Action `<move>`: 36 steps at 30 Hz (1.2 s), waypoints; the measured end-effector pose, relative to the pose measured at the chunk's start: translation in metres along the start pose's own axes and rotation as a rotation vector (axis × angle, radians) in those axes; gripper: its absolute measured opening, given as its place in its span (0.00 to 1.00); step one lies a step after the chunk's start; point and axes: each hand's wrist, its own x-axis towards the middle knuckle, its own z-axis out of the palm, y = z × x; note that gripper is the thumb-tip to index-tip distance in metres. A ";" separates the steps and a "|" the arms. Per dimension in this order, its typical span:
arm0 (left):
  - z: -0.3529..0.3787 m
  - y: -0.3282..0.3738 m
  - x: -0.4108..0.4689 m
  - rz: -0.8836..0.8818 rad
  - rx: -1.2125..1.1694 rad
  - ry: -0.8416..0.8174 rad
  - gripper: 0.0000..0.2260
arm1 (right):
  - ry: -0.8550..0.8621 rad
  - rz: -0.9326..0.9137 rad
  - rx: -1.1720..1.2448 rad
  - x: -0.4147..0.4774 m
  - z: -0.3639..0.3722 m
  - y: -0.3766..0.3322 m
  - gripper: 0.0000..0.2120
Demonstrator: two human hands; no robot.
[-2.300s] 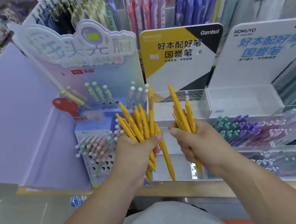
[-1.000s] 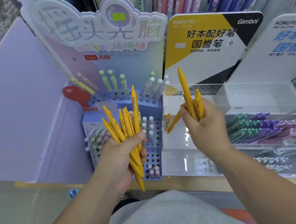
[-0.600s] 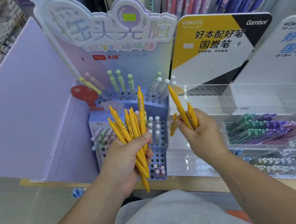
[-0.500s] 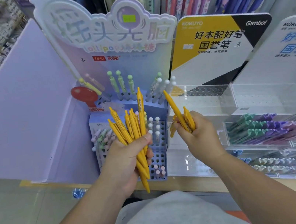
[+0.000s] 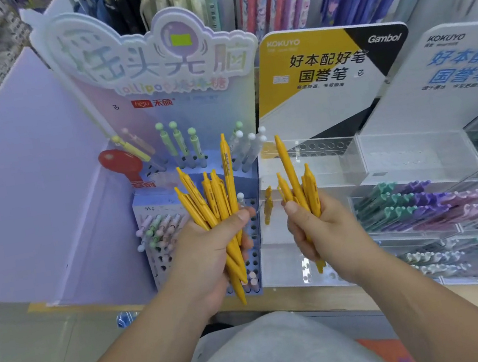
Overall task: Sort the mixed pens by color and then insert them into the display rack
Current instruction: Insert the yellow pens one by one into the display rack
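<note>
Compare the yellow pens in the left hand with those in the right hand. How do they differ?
The left bundle has clearly more pens than the right bundle. The left bundle fans out; the right bundle is tighter, with one pen rising well above the rest. The left bundle is in front of the blue perforated rack, the right bundle in front of the clear rack. Both are yellow and point upward.

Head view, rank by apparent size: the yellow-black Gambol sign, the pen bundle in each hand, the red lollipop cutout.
1. yellow-black Gambol sign
2. pen bundle in the left hand
3. pen bundle in the right hand, fewer pens
4. red lollipop cutout, clearly smallest
</note>
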 end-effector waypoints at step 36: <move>0.040 -0.012 -0.003 0.161 0.422 0.012 0.09 | -0.009 0.019 -0.015 -0.015 -0.009 -0.028 0.04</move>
